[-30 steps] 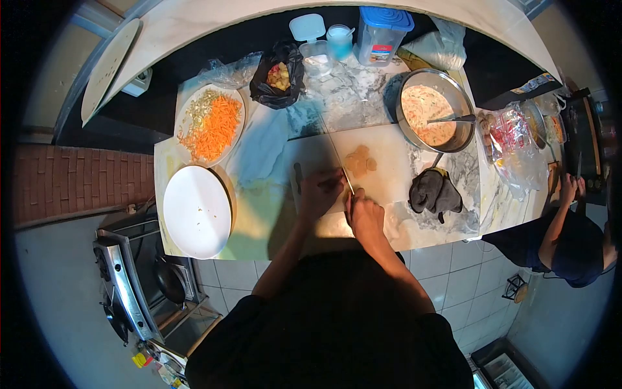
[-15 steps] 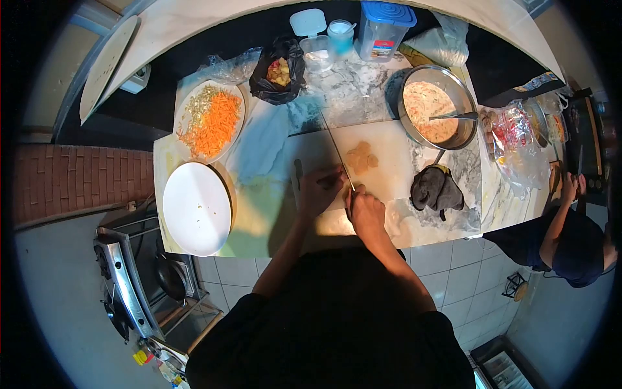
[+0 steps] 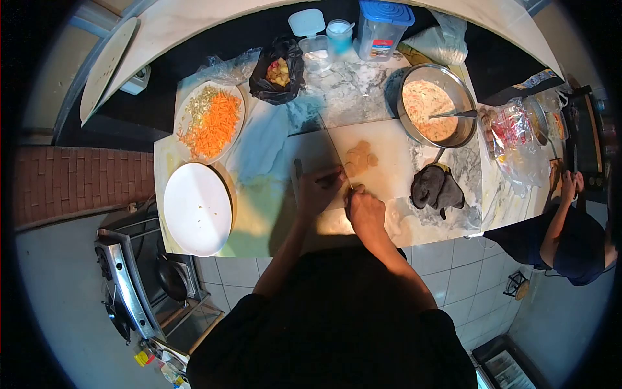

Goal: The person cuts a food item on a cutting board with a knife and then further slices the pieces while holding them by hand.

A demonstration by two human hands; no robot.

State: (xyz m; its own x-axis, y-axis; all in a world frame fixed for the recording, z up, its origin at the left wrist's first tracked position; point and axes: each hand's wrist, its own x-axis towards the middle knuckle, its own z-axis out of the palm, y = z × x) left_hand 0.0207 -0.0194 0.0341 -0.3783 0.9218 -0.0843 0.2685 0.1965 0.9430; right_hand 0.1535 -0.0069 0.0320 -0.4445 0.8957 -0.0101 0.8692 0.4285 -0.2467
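My right hand (image 3: 367, 211) is closed around the handle of a knife (image 3: 350, 184), whose thin blade points away from me over the white cutting board (image 3: 395, 178). Close by on the left, my left hand (image 3: 319, 193) has its fingers bent together at the blade's side; whatever they pinch is hidden. Beyond the knife, thin pale-brown slices (image 3: 361, 157) lie in a loose cluster on the board. A dark crumpled cloth (image 3: 437, 189) rests right of the board.
Left stand a plate of orange shreds and chopped pieces (image 3: 211, 123) and a white plate (image 3: 197, 209). A black bag (image 3: 277, 70), a blue-lidded container (image 3: 383, 31) and a steel bowl of batter-like mix (image 3: 430, 107) are behind. Another person (image 3: 564, 240) works at far right.
The knife blade's angle has shifted slightly beside my left fingers. Both hands stay in nearly the same place, and the slices still lie on the board.
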